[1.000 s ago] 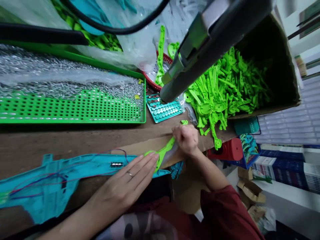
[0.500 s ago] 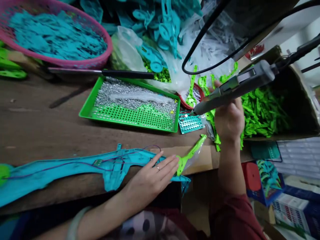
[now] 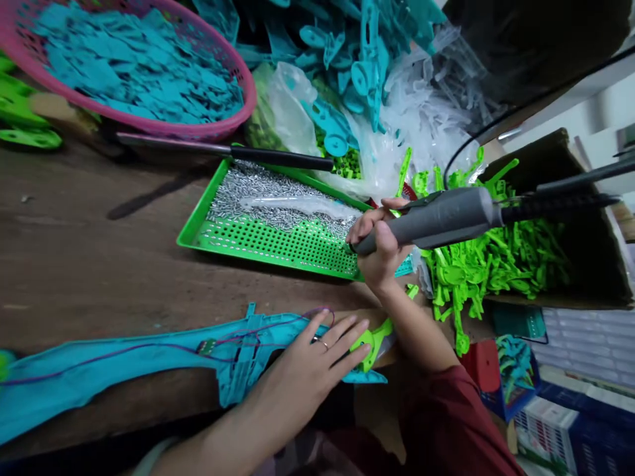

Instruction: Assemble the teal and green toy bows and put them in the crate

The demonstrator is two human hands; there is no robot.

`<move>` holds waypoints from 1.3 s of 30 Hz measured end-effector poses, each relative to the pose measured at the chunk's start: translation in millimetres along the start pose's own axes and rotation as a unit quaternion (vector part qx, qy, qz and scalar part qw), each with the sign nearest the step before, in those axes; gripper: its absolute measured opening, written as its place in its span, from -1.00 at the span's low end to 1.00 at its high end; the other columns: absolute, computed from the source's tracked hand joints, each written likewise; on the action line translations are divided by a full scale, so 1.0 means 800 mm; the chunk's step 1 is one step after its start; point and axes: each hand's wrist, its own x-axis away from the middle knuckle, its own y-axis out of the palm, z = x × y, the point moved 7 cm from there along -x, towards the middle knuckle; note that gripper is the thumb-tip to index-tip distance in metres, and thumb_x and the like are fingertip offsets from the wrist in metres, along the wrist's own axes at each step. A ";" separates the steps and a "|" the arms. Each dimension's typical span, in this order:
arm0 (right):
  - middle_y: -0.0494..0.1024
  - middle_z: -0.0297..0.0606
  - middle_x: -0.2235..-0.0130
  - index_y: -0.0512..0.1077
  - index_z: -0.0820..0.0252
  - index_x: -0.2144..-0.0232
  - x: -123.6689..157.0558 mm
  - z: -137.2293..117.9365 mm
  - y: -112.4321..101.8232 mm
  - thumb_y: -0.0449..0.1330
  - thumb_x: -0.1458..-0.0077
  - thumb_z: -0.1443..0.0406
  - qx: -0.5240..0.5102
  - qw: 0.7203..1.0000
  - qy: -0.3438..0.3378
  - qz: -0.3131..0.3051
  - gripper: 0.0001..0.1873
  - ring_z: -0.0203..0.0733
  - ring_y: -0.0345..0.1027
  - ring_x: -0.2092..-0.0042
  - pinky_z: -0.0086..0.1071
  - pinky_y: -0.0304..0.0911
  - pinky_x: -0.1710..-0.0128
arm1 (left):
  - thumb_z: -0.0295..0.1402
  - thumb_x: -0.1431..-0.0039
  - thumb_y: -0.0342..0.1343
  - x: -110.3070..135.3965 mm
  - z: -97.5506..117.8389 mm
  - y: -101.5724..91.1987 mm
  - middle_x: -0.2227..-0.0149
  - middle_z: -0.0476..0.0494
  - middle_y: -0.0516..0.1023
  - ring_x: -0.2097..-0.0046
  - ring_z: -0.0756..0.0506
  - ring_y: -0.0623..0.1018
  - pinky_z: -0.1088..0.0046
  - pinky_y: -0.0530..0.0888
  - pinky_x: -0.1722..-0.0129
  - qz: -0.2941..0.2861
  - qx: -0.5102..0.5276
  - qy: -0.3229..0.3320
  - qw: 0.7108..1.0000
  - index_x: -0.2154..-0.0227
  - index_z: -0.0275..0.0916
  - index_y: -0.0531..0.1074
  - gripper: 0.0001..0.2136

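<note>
My left hand [image 3: 310, 370] lies with its fingers spread over the right end of a long turquoise plastic shell [image 3: 133, 357]. Its fingertips touch a bright green plastic part [image 3: 377, 338] there. Along the shell run thin purple wires and a small green circuit board [image 3: 206, 346]. My right hand [image 3: 378, 264] is wrapped round a grey electric screwdriver [image 3: 441, 219], whose cable goes off to the right. The screwdriver's front end is over the right side of a green perforated tray [image 3: 268, 251] holding many small screws [image 3: 262, 192]; its very tip is hard to make out.
Behind the tray lies a tool with a black handle [image 3: 282, 158]. A pink basket [image 3: 248, 99] of turquoise pieces stands at the upper left. On the right, an open cardboard box [image 3: 600, 264] holds a heap of green parts [image 3: 516, 258]. Clear plastic pieces [image 3: 421, 99] are piled at the back.
My right hand has brought the screwdriver left and down, from beside the tray to over its right side. My left hand stays on the shell, its fingers spread wider. The view has shifted slightly.
</note>
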 end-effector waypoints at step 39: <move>0.20 -0.56 0.60 0.22 0.03 0.24 0.065 -0.039 -0.250 0.15 -0.04 0.10 0.145 0.959 -0.033 0.241 -0.73 -0.33 0.11 0.64 -0.43 0.14 0.60 | -0.47 -0.40 -0.33 0.000 0.008 0.008 -0.34 -0.27 0.26 -0.36 -0.24 0.24 0.04 0.01 -0.38 0.036 0.088 -0.022 0.995 -0.22 -0.28 0.34 -0.53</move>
